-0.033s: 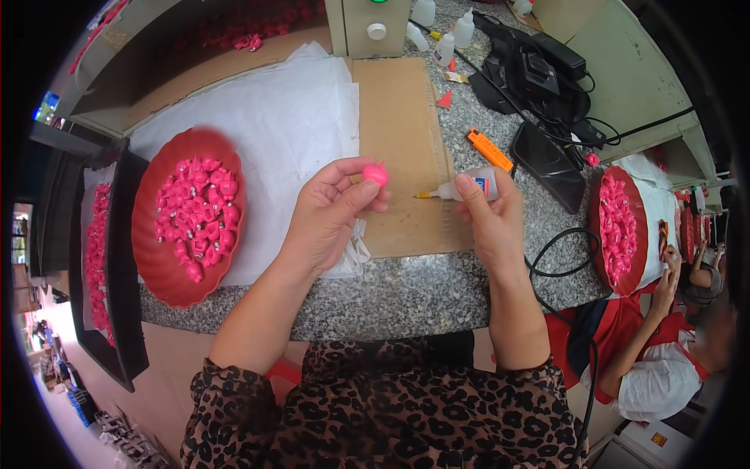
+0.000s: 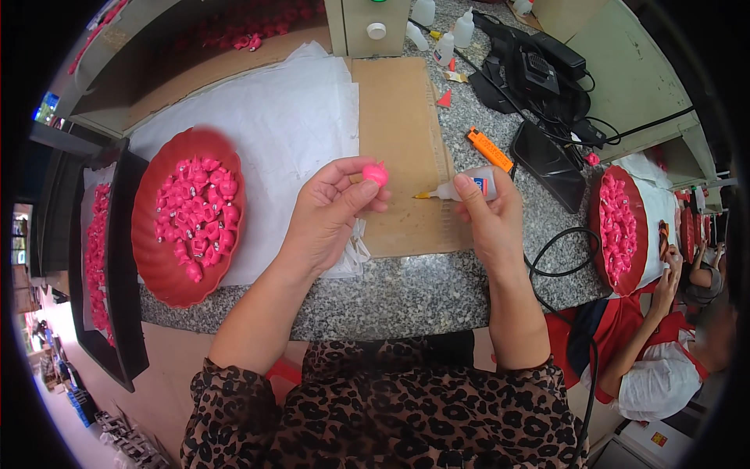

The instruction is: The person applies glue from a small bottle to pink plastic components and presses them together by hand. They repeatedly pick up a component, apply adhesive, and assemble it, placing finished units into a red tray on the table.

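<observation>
My left hand [image 2: 332, 205] pinches a small, round, glossy pink plastic piece [image 2: 376, 173] between thumb and fingers, above a brown cardboard sheet [image 2: 398, 117]. In my right hand [image 2: 500, 223] is a clear squeeze bottle [image 2: 491, 177] with a blue-and-red label, tipped sideways. Its narrow yellowish nozzle points left toward the pink piece, with a gap between them. At the left, a red scalloped dish [image 2: 148, 262] holds many similar pink pieces [image 2: 205, 207]. White paper [image 2: 289, 109] lies under the dish.
An orange box-cutter-like tool [image 2: 490, 148], a dark phone-like slab [image 2: 551, 168] and black cables [image 2: 558, 242] lie right. White bottles [image 2: 463, 30] stand behind. A black tray [image 2: 129, 313] of pink pieces is far left; another red dish [image 2: 642, 250] and a co-worker [image 2: 656, 371] are right.
</observation>
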A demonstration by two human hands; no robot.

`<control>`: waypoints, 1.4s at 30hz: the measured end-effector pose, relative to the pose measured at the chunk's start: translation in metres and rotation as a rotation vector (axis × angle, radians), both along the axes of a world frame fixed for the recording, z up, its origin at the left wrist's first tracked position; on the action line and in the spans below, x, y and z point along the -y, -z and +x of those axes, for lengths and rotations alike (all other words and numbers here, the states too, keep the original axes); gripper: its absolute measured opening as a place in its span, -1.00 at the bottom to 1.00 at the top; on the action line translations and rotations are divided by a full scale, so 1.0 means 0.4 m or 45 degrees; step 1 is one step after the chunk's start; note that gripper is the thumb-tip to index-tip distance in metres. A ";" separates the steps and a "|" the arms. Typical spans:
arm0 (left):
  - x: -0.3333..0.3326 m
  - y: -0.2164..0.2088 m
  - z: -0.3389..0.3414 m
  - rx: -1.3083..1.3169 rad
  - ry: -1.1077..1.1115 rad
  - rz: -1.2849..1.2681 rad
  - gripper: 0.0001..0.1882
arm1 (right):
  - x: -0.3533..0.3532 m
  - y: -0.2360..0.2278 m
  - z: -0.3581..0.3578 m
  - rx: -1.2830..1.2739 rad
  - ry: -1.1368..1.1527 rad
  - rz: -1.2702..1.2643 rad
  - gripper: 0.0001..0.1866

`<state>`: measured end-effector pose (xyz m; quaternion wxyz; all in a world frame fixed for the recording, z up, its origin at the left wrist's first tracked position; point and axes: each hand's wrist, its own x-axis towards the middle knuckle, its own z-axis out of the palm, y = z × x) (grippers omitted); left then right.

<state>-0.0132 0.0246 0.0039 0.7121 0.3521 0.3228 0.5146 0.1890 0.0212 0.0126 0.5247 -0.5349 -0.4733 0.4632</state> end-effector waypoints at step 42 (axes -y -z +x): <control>0.003 -0.009 0.000 0.012 -0.023 -0.025 -0.64 | -0.012 0.003 0.014 -0.099 0.027 -0.083 -0.77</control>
